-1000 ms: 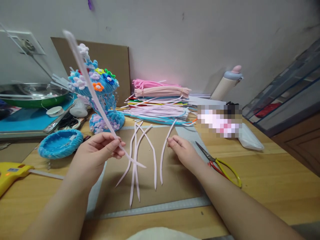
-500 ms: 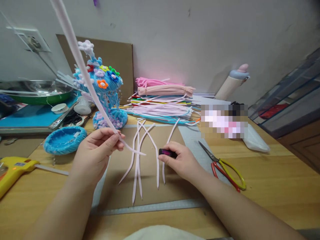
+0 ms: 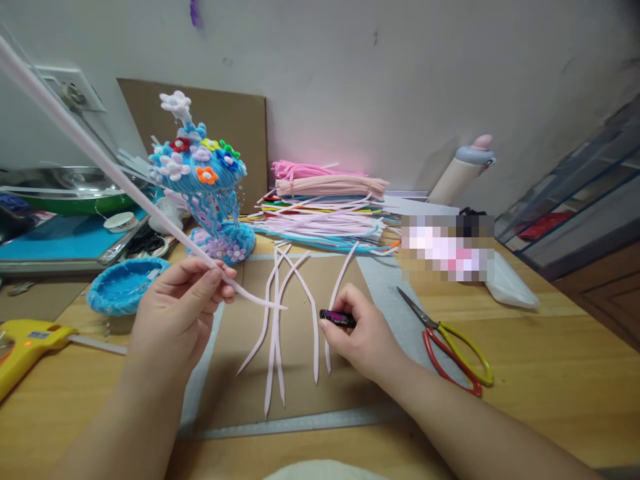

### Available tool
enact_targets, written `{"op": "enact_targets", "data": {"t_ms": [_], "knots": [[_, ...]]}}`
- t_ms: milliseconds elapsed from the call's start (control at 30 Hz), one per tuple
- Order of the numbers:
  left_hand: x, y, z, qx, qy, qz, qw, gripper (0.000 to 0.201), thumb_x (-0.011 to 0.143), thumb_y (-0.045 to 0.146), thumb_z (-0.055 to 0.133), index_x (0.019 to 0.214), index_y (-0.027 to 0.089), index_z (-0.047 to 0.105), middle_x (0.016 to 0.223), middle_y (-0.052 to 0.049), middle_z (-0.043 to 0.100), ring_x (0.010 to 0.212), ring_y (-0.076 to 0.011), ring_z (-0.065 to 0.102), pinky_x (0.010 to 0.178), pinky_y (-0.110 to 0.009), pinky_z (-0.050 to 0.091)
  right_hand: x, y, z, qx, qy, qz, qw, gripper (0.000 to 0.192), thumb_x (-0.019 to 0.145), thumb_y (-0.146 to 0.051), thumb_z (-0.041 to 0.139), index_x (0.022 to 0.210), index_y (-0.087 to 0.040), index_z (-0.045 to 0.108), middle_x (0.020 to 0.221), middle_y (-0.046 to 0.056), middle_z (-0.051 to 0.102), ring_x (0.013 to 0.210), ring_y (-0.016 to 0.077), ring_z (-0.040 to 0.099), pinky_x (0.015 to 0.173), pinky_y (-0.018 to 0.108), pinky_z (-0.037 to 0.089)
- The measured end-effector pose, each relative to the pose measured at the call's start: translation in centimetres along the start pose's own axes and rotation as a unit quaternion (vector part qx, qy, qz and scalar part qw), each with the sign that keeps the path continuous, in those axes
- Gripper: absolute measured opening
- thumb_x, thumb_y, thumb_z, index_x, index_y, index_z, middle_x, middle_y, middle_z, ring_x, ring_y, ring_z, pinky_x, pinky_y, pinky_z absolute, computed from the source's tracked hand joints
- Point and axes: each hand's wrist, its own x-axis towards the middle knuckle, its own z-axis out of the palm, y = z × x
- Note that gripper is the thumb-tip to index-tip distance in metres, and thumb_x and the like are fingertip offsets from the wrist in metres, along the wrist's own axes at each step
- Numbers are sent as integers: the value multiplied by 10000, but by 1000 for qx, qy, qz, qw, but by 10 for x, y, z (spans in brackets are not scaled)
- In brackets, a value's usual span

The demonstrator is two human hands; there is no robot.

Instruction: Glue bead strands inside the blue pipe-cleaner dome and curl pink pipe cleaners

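Note:
My left hand (image 3: 187, 310) pinches a long pale pink pipe cleaner (image 3: 120, 177) close to its lower end. The strip slants up to the upper left and out of view; its pointed short end lies over other pieces. In my right hand (image 3: 367, 333) is a small black object with a purple label (image 3: 338, 318), gripped between thumb and fingers; its exact kind I cannot make out. Several bent pale pink pipe cleaners (image 3: 316, 340) with tapered tips lie on a cardboard sheet (image 3: 240, 393) between and beside my hands.
Red-and-yellow-handled scissors (image 3: 457, 343) lie open at right. Bundled pipe cleaners (image 3: 325, 187) are stacked at the back. A blue flower-covered ornament (image 3: 200, 173) stands back left, near a blue fuzzy dish (image 3: 125, 287). A yellow glue gun (image 3: 35, 343) lies left; a bottle (image 3: 463, 173) stands back right.
The long pipe cleaner has swung down to the left as my left hand turned and shifted slightly left. My right hand still holds the black object, with its purple label showing more.

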Motion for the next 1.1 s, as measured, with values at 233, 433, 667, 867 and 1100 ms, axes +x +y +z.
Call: {"op": "enact_targets", "data": {"t_ms": [233, 433, 667, 867, 1100], "knots": [[-1, -1, 0, -3, -35, 25, 999, 101, 730, 204, 763, 804, 168, 706, 787, -5, 700, 625, -79, 622, 595, -151, 537, -1, -3, 1, 25, -15, -5, 1000, 216, 712, -334, 602, 713, -243, 405, 627, -52, 483, 581, 149, 468, 548, 264, 352], [-4, -1, 0, -4, -64, 40, 997, 64, 760, 194, 736, 813, 187, 701, 811, 7, 679, 659, -87, 626, 626, -158, 547, -2, -2, 1, 32, -10, -3, 999, 221, 710, -335, 606, 711, -242, 405, 628, -53, 470, 586, 149, 464, 555, 270, 352], [-5, -1, 1, 3, -70, 47, 996, 44, 782, 179, 712, 824, 183, 697, 833, 0, 681, 680, -90, 632, 648, -155, 548, -4, 0, 1, 37, -4, -16, 999, 218, 723, -330, 603, 722, -242, 403, 632, -57, 463, 586, 146, 457, 561, 272, 349], [-5, -2, 2, 7, -63, 44, 997, 52, 772, 188, 725, 816, 183, 698, 829, 3, 688, 672, -84, 638, 654, -149, 547, -4, 0, 1, 40, -16, -22, 999, 186, 744, -298, 576, 735, -245, 398, 628, -62, 453, 578, 140, 444, 556, 265, 346], [-4, -1, 1, 5, -60, 46, 997, 59, 767, 183, 727, 820, 186, 701, 823, 3, 687, 674, -87, 638, 643, -150, 549, -3, 1, 1, 36, -15, -21, 999, 171, 754, -285, 560, 738, -245, 395, 637, -60, 460, 595, 143, 451, 571, 268, 348]]}}
